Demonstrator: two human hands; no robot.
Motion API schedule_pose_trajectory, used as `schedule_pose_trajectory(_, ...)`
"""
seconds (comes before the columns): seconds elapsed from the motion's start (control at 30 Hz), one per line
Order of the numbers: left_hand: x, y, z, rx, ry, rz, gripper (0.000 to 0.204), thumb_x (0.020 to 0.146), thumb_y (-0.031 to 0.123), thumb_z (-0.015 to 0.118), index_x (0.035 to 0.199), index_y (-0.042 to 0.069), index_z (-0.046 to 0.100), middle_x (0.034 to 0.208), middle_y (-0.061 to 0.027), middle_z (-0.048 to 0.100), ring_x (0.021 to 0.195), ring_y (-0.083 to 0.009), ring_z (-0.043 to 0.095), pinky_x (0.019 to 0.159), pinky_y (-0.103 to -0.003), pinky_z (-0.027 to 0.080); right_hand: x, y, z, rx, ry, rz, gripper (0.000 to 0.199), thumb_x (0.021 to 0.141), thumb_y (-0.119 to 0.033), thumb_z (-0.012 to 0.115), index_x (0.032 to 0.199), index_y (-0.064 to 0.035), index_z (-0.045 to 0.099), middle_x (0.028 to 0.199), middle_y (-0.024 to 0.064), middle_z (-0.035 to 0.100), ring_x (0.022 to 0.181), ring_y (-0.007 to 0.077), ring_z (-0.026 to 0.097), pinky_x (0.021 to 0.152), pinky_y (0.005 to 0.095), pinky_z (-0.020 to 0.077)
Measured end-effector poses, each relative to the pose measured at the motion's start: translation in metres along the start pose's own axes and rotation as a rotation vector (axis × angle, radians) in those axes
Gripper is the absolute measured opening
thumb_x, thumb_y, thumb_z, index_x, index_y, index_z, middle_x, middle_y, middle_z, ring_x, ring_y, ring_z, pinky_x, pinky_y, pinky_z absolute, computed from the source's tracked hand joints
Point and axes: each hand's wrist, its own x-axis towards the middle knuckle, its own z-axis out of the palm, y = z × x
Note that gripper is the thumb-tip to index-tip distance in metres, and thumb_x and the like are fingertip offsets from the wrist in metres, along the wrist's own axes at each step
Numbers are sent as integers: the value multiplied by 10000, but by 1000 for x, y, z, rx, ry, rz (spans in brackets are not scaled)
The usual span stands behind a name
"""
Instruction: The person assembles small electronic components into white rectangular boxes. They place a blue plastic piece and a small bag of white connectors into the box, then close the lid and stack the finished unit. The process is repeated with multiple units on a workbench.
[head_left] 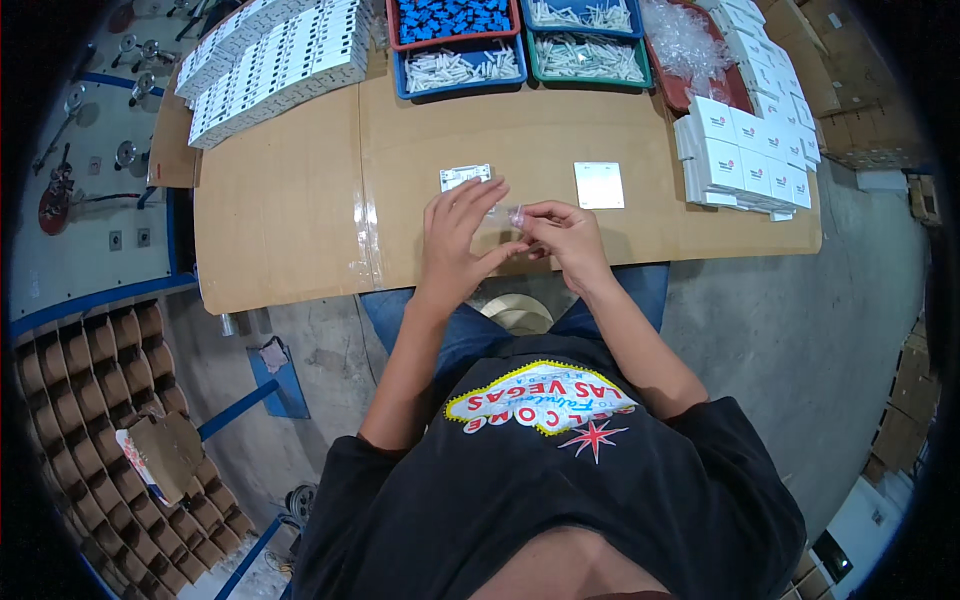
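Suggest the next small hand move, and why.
Probably bring the left hand's thumb and fingers together on the clear plastic piece to steady it: the right hand pinches it, while the left is spread open beside it.

Two bare hands [456, 232] [570, 237], five shallow trays [465, 91]

A small, clear plastic piece [516, 216], perhaps a bag, sits upright-looking between the hands [570, 238].
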Motion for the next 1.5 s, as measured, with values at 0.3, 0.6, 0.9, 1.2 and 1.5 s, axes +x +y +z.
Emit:
schedule_pose_trajectory(0.3,-4,-18,19,-3,-23,-14,404,794,213,810,1178,139,711,1119,-21,731,1090,-192,664,1128,-467,343,17,20,-2,-206,-7,-219,153,892,-131,778,971,-1,759,784,4,721,670,22,599,570,193,419)
schedule_pose_trajectory(0.6,-6,-37,34,-100,-2,-113,374,822,192,826,1166,90,718,1093,-62,748,1047,-229,682,1075,-432,400,27,2,1,-217,4,-95,161,940,-157,743,986,-3,750,804,31,725,680,49,629,583,207,464)
schedule_pose_trajectory(0.9,-28,-84,59,-113,344,-316,358,853,130,792,1188,55,687,1031,-98,702,984,-287,638,926,-409,456,190,-68,-105,-643,248,-582,208,952,-129,660,1085,21,716,976,124,759,927,217,740,837,344,569)
schedule_pose_trajectory(1.2,-43,-109,76,-29,481,-471,290,904,96,735,1173,8,669,1083,-116,664,1045,-272,612,964,-393,466,326,-208,-144,-1509,590,-333,711,763,-375,817,1289,39,579,1189,311,684,1129,410,684,981,446,549)
schedule_pose_trajectory(1.5,-42,-111,76,-12,487,-509,312,874,132,775,1148,35,664,1072,-101,682,1031,-287,608,945,-417,429,349,-236,-94,-1766,421,-99,852,665,-371,892,1292,93,548,1240,288,671,1165,413,669,986,458,554)
